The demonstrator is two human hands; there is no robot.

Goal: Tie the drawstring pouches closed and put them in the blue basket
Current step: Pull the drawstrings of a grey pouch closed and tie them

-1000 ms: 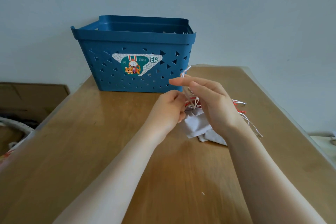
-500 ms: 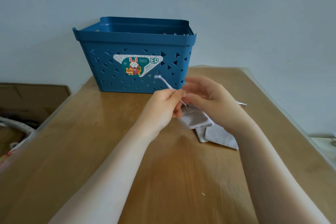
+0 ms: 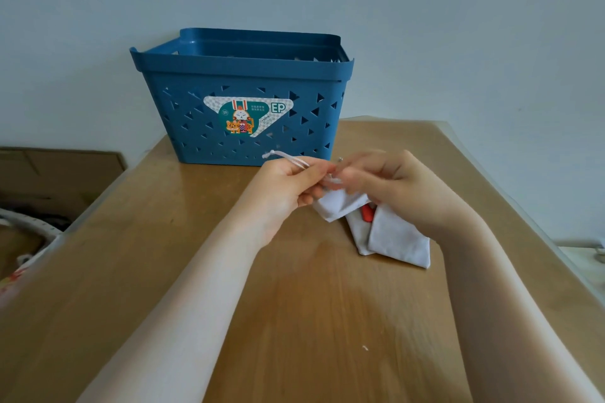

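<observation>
- Pinching a white cord (image 3: 288,159), the left hand (image 3: 288,185) has its fingers curled, and the cord's free end sticks out up and left past the knuckles
- The right hand (image 3: 389,183) is blurred; its fingers are bent in toward the left fingertips, seemingly closed on the cord's other part, though the exact grip cannot be made out
- A white pouch (image 3: 337,206) hangs just below the two sets of fingertips, its gathered neck between them and its body lifted a little off the table (image 3: 294,304)
- More pouches (image 3: 396,239) lie flat on the table under and behind the right wrist, touching the held one, with a bit of red cord (image 3: 366,213) showing between them
- The basket (image 3: 242,98) stands upright beyond the fingers at the far edge of the table, near the left knuckles but apart from them, a sticker (image 3: 248,116) on its near wall
</observation>
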